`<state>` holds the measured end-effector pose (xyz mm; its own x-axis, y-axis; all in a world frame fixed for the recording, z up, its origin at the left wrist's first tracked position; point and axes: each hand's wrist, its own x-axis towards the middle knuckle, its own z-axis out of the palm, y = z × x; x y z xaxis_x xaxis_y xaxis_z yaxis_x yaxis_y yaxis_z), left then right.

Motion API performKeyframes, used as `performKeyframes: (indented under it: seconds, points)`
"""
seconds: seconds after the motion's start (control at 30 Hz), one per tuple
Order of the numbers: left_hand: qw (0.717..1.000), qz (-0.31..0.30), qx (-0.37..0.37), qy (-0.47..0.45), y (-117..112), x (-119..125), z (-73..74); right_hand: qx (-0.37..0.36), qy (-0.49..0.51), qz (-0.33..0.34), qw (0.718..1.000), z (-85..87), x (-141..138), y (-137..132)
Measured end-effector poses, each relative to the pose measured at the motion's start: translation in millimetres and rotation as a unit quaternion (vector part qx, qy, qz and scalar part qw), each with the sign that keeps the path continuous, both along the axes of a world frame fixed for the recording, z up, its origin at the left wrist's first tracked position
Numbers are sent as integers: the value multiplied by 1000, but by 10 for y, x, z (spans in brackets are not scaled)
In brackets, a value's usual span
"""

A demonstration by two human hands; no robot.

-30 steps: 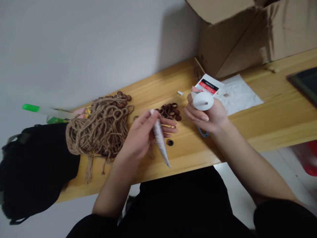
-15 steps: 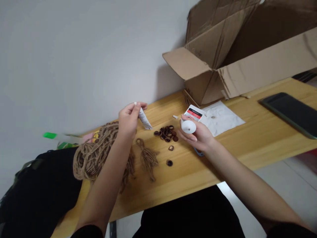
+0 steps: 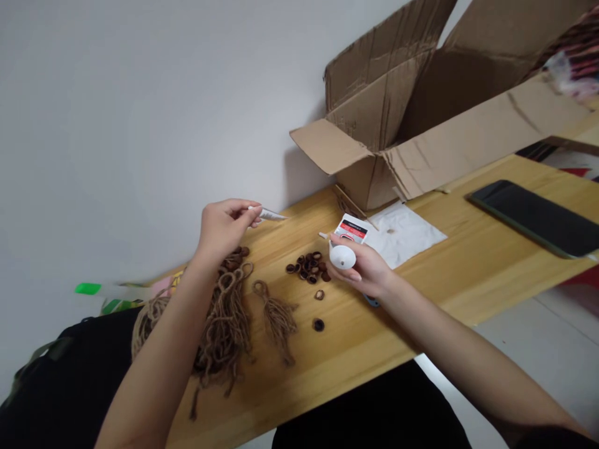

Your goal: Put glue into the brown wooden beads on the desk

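Observation:
My left hand (image 3: 224, 227) pinches a small white printed tube (image 3: 271, 215) above the table's back edge, its flat end pointing right. My right hand (image 3: 369, 269) is closed around a white cone-shaped piece (image 3: 342, 256) with a dark spot at its centre; any part inside the palm is hidden. Just behind that hand is a white card pack (image 3: 354, 228) with a red and black label. Several brown cup-shaped shells (image 3: 307, 267) lie heaped left of my right hand, and a single twine tassel (image 3: 276, 321) rests between my forearms. More twine tassels (image 3: 229, 318) are piled beside my left forearm.
An open cardboard box (image 3: 435, 149) stands at the back right. In front of it are a white sheet (image 3: 407, 234) and a thin stick (image 3: 355, 206). A dark phone (image 3: 538, 217) lies at the right. Black fabric (image 3: 70, 362) covers the left end.
My left hand has moved left and slightly down, and the tube has turned from steeply slanted to nearly level. The view has shifted right; my right hand keeps its hold on the white piece.

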<state>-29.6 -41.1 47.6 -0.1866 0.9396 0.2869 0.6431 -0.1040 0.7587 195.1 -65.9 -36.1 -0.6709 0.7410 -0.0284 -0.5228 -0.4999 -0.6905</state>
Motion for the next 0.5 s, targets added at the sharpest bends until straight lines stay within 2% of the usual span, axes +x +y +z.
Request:
performKeyframes:
  seconds: [0.23,0.5]
  points:
    - [991,-23,23,-126,124,-24,-286,0,-3,3,1000,3,-8,3]
    - [970,-26,-26,-240,256,32,-736,-8,0,2,1000,-6,-8,6]
